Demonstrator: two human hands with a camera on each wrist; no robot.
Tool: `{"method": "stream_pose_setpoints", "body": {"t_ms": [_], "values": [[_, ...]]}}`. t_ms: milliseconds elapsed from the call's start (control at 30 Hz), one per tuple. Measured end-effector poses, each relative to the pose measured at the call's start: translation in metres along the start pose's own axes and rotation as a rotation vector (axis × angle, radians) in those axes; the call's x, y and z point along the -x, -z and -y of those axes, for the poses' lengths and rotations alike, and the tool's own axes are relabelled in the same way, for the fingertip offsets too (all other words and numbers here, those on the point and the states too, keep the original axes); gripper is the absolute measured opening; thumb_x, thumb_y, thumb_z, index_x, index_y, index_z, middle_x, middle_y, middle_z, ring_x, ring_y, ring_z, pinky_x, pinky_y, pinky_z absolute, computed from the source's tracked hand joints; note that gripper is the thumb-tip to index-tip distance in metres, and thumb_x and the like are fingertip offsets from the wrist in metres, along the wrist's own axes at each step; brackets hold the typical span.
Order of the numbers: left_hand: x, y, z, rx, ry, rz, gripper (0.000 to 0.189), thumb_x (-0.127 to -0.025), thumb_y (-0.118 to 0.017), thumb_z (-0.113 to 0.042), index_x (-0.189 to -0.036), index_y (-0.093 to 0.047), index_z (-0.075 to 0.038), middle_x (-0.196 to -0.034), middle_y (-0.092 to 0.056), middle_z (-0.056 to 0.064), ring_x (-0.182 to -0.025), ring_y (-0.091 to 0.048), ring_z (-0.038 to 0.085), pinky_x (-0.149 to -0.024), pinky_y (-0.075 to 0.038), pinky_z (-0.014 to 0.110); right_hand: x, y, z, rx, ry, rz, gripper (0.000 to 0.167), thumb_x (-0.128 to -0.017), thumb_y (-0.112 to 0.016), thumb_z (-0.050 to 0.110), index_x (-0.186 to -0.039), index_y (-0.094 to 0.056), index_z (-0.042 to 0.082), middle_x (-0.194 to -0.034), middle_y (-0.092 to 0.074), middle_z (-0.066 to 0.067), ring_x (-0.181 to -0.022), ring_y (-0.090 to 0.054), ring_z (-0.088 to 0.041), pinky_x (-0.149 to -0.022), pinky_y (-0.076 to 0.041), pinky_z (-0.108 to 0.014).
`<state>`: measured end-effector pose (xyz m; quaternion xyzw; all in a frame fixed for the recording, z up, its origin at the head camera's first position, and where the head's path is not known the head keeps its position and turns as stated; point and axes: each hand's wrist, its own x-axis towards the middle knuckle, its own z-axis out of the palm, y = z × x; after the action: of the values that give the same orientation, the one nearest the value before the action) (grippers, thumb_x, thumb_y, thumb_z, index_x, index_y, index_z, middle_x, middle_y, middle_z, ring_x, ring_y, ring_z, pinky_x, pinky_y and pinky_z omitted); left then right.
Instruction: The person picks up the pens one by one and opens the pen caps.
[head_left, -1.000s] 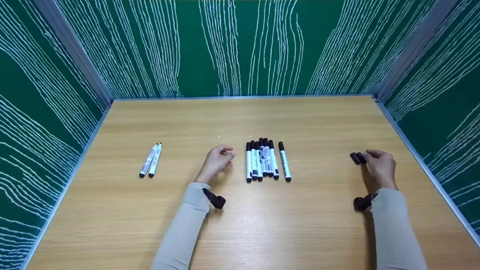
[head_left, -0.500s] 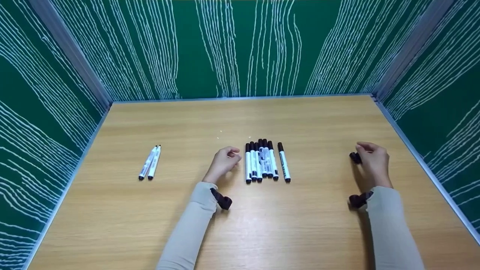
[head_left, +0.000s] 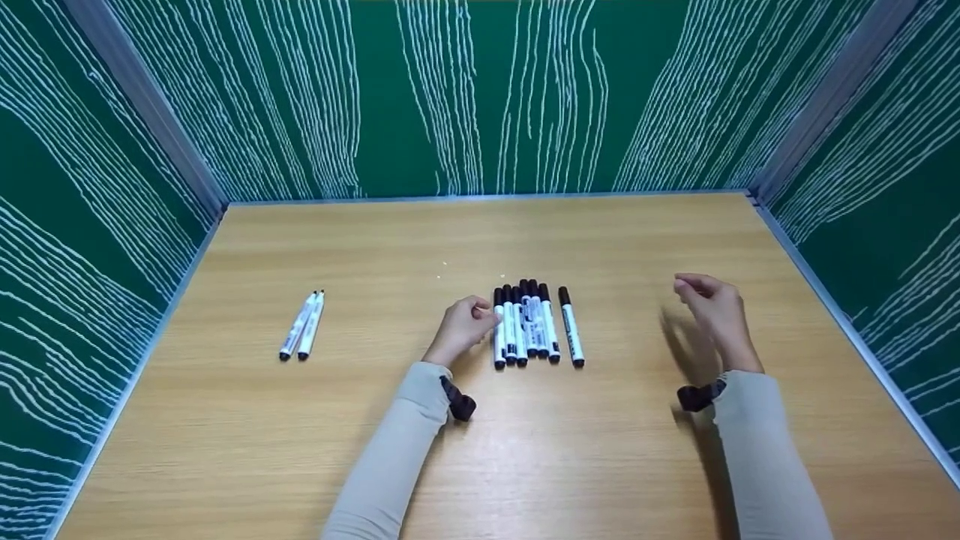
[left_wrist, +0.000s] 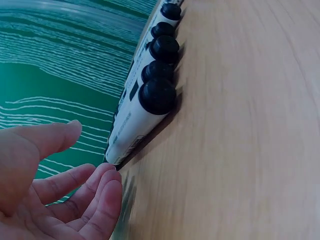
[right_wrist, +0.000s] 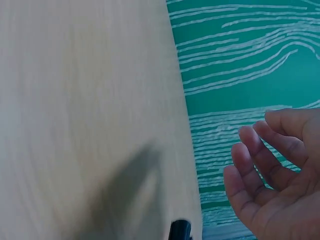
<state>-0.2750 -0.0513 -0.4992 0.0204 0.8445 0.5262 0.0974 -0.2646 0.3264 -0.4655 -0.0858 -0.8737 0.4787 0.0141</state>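
Markers (head_left: 533, 330): capped row, table (head_left: 480, 457) centre; loose marker (head_left: 571, 330) just to its right.
Handling: probably light, stiff, smooth, apt to roll; best pinched mid-barrel.
Left hand (head_left: 463, 328): thumb and fingers well parted, fingertips at end marker (head_left: 499, 343); contact cannot be told.
Right hand (head_left: 718, 313): raised, fingers loosely bent, holding nothing.
Bare pens (head_left: 311, 328): two, well left.

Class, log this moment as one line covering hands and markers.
left hand: holding nothing, at row of capped markers | right hand: holding nothing, above table | uncapped markers: two, lying on table
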Motion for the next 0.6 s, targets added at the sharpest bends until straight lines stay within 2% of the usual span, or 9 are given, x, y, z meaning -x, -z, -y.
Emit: {"method": "stream_pose_setpoints", "body": {"t_ms": [233,367,600], "values": [[-0.003,-0.005,0.003,-0.031,0.002,-0.012,0.039,-0.084,-0.072,-0.020,-0.114,-0.059,0.001,-0.099,-0.062,0.009,-0.079,-0.056,0.014,-0.073,-0.052,0.025,0.000,-0.012,0.007,0.010,0.051,0.040,0.056,-0.098,-0.048,0.045,-0.136,-0.052,0.004,-0.119,-0.059,-0.009,-0.100,-0.055,-0.012,-0.086,-0.048,-0.025],[-0.002,-0.006,0.001,-0.019,0.007,-0.011,0.039,-0.083,-0.074,-0.020,-0.113,-0.059,0.000,-0.099,-0.063,0.010,-0.080,-0.059,0.016,-0.074,-0.053,0.027,-0.001,-0.017,0.008,0.011,0.077,0.041,0.052,-0.098,-0.050,0.041,-0.133,-0.055,0.002,-0.111,-0.061,-0.007,-0.093,-0.054,-0.008,-0.081,-0.049,-0.024],[-0.002,-0.009,-0.002,-0.057,0.039,-0.007,0.039,-0.081,-0.077,-0.019,-0.110,-0.059,-0.001,-0.088,-0.062,0.005,-0.074,-0.055,0.013,-0.070,-0.051,0.026,-0.002,-0.022,0.011,0.013,0.084,0.061,0.052,-0.098,-0.050,0.040,-0.133,-0.055,0.001,-0.112,-0.061,-0.010,-0.093,-0.054,-0.009,-0.080,-0.048,-0.024]]}}
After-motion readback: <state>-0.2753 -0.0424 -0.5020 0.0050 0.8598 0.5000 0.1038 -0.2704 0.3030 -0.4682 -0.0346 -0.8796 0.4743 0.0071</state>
